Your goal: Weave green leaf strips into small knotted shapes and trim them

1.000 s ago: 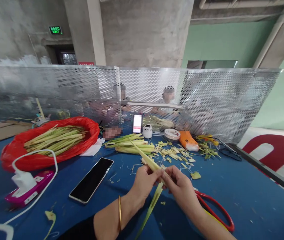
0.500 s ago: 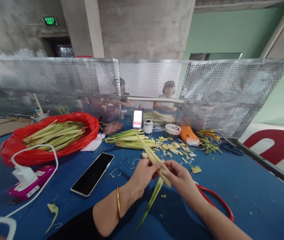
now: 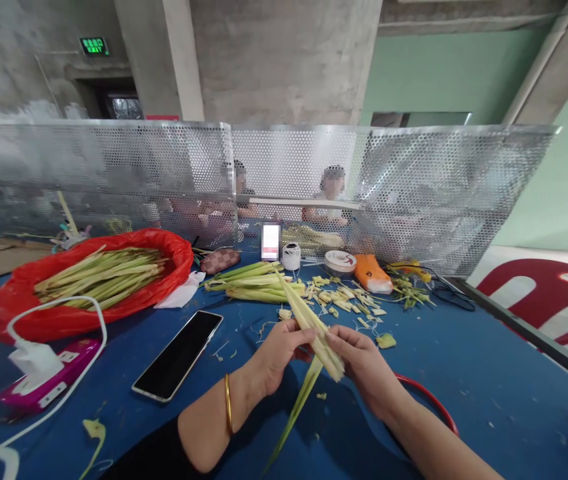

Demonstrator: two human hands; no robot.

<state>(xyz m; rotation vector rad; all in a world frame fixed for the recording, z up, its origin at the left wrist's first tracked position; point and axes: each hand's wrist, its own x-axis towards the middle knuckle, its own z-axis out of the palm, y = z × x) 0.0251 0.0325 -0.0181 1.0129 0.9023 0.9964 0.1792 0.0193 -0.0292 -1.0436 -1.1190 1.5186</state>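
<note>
Pale leaf has spread wider between both hands

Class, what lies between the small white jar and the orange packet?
A round, flat tub and thin pale strips, as the head view shows.

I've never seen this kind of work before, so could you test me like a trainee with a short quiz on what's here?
1. What do the left hand and right hand hold?
A. an orange packet
B. a pale green plant piece
C. a white jar
2. True or false: the black phone lies outside the red bag.
3. Fill in the blank: the gold bangle is on the ____ wrist.

Key: 1. B; 2. true; 3. left.
</note>
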